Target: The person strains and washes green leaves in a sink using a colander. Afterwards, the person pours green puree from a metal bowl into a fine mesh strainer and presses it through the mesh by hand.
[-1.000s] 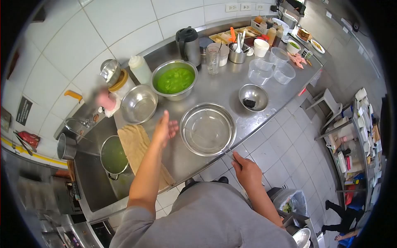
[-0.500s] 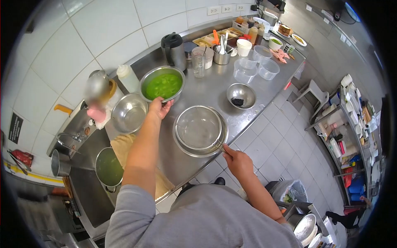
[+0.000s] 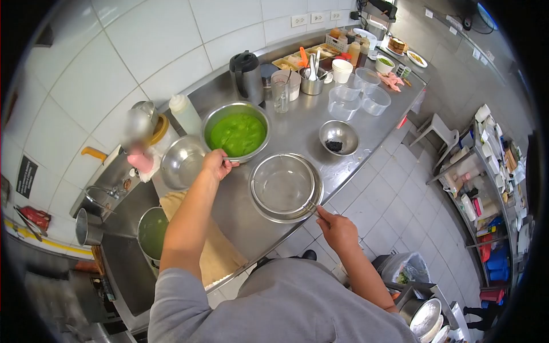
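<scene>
My left hand [image 3: 217,164] is closed on the near rim of a steel bowl [image 3: 264,150] that holds bright green liquid [image 3: 237,134]. In my right hand [image 3: 338,230] is the handle of a round mesh strainer [image 3: 282,182], fingers wrapped round it. The strainer rests over a wider steel bowl [image 3: 314,208] near the counter's front edge. Left of the green bowl stands another steel bowl [image 3: 182,166]. A small steel bowl [image 3: 347,130] with something black in it sits to the right of the strainer.
Clear plastic tubs [image 3: 376,100], a measuring jug [image 3: 280,96] and a dark pitcher [image 3: 247,77] stand behind the bowls. A tan cloth [image 3: 209,251] lies between counter and sink [image 3: 123,286], where a pot of greenish liquid [image 3: 153,231] sits. A lined bin [image 3: 409,267] stands below right.
The green bowl has come closer and looks more level, with my left hand still on its rim. The view has shifted slightly. My right hand keeps its hold on the strainer.
</scene>
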Available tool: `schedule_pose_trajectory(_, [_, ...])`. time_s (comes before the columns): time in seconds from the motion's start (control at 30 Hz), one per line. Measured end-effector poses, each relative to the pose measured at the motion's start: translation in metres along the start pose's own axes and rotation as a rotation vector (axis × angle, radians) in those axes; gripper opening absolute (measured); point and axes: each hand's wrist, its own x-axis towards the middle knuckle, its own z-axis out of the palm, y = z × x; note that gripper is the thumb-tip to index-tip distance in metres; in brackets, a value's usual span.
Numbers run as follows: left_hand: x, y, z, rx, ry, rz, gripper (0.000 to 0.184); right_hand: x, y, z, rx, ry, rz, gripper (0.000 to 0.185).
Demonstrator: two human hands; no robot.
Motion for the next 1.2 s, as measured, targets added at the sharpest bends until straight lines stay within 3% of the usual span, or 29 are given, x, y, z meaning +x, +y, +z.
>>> schedule_pose_trajectory(0.53, [-0.143, 0.018, 0.001, 0.26, 0.005, 0.216, 0.033, -0.006, 0.01, 0.011, 0.025, 0.124, -0.079, 0.04])
schedule_pose_trajectory(1.2, [-0.16, -0.003, 0.002, 0.415, 0.086, 0.39, 0.036, -0.004, 0.013, 0.004, 0.019, 0.057, -0.06, 0.04])
